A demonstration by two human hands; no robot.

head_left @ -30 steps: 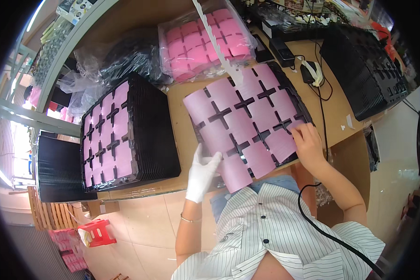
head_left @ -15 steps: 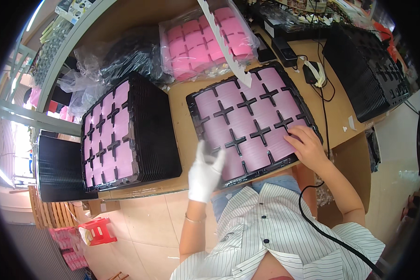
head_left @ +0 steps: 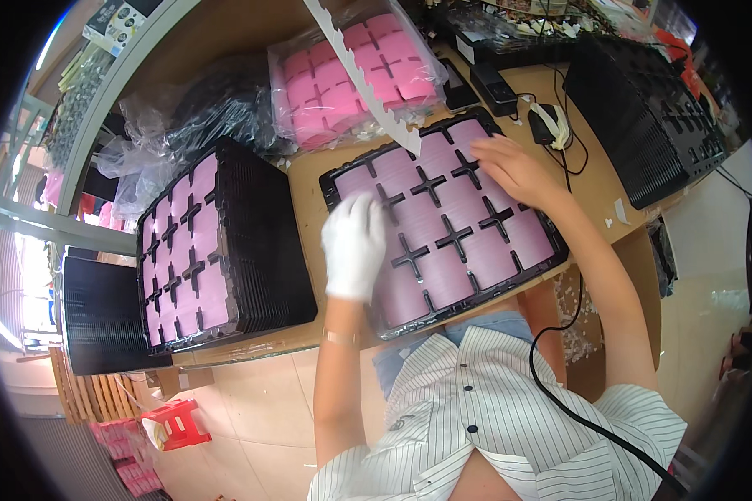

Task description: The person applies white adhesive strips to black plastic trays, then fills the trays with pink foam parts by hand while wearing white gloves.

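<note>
The tan table (head_left: 603,185) bears black trays (head_left: 454,237), bagged pink sheets (head_left: 341,108).

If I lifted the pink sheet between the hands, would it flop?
Probably: the sheet looks thin and curves over the tray. It's likely light, being so thin. Its cross-shaped gaps might let it tear if tugged.

Gloved left hand (head_left: 354,247) overlies black tray (head_left: 476,297) at left edge; bare right hand (head_left: 511,169) overlies pink sheet (head_left: 459,204) near far-right corner.

Your left hand (head_left: 353,246), blurred, hides part of the pink sheet (head_left: 479,260); your right hand (head_left: 514,171) covers another; the top edge cuts off 1 white toothed strip (head_left: 357,77).
</note>
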